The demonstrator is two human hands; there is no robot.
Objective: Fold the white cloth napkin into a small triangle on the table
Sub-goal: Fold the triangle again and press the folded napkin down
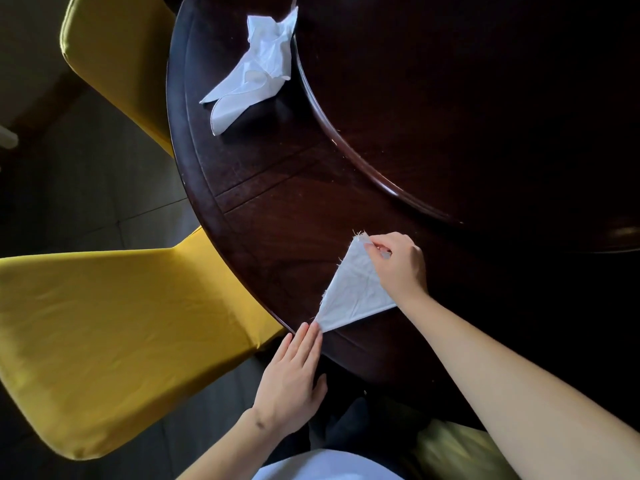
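Note:
A white cloth napkin [353,289] lies folded in a triangle near the front edge of the dark round wooden table [277,209]. Its edges are frayed. My right hand [398,265] pinches the napkin's far corner between thumb and fingers. My left hand [294,372] is flat with fingers together, its fingertips pressing the napkin's near corner at the table's edge.
A second white cloth [256,71] lies crumpled at the far left of the table, against the raised round turntable [450,116]. Two yellow-covered chairs stand at the left: one near [104,334], one farther back [114,53].

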